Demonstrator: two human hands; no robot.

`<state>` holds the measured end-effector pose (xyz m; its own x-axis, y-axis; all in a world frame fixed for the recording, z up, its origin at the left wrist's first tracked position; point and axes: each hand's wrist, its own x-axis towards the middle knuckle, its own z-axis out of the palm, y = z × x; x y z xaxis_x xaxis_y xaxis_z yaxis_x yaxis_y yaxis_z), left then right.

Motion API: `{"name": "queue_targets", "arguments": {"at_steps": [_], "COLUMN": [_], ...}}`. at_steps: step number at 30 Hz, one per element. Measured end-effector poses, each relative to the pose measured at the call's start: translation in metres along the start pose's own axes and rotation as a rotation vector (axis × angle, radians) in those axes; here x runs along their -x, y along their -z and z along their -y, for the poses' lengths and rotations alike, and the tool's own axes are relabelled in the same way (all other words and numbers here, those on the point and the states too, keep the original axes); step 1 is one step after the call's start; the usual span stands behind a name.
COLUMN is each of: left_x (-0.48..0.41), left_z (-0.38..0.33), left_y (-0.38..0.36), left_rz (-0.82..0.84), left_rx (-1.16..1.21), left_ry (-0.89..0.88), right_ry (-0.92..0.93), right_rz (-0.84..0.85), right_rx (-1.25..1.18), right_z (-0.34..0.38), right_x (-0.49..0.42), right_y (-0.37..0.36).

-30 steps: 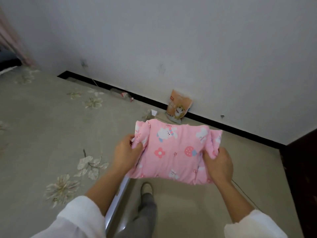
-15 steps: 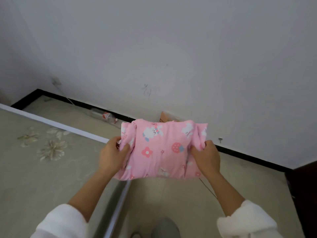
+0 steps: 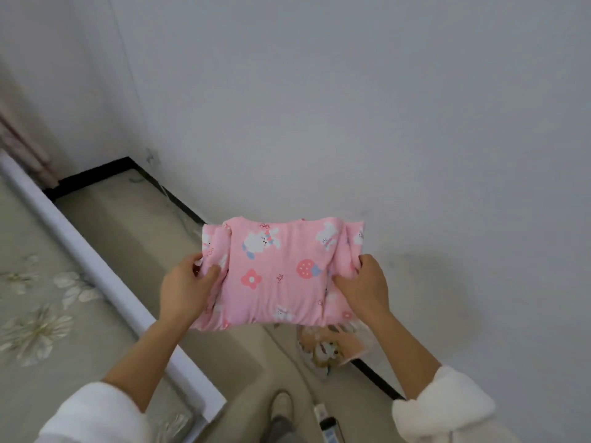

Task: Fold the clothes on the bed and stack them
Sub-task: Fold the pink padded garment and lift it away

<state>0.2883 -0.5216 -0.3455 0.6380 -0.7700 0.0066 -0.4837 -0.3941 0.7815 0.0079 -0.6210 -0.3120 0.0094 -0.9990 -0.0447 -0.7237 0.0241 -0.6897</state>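
Well, the person stands beside the bed (image 3: 28, 244) holding a folded pink garment (image 3: 278, 273) up in the air with both hands. It hangs over the strip of floor (image 3: 134, 238) between the bed's white edge (image 3: 96, 266) and the wall (image 3: 351, 107), touching neither. The left hand (image 3: 184, 290) grasps the bundle's left end, thumb and fingers closed round the bunched cloth. The right hand (image 3: 363, 290) grasps the right end the same way, thumb pressed into the folds. The garment is printed with white rabbits, a strawberry and a flower. It is folded into a thick, squat rectangle with the tucked-in parts bulging at either side. Fleecy white sleeves (image 3: 444, 407) sit pushed back from both forearms. The bed, off to the left, has a pale cover with large flowers. Down on the floor by the black skirting board (image 3: 377, 378), an orange packet (image 3: 329, 346) lies partly hidden beneath the garment and the right forearm. A light shoe (image 3: 281, 404) shows at the bottom.
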Motion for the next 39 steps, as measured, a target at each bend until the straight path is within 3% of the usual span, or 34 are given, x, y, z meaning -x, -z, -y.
{"name": "queue_targets", "arguments": {"at_steps": [11, 16, 21, 39], "left_x": [-0.113, -0.177, -0.265, -0.531], "left_z": [0.014, 0.040, 0.086, 0.229], "left_y": [0.014, 0.038, 0.086, 0.264], "left_rz": [-0.424, -0.545, -0.633, -0.917], "left_rx": [-0.025, 0.042, 0.073, 0.085], "left_ry": [0.185, 0.326, 0.378, 0.586], "right_ry": [0.325, 0.552, 0.720, 1.098], "right_rz": [0.301, 0.293, 0.298, 0.566], "right_rx": [0.044, 0.165, 0.255, 0.297], "right_z": [0.114, 0.176, 0.261, 0.587], "right_x": [-0.167, -0.217, -0.267, -0.373], "right_y": [-0.098, -0.167, -0.261, -0.563]}}
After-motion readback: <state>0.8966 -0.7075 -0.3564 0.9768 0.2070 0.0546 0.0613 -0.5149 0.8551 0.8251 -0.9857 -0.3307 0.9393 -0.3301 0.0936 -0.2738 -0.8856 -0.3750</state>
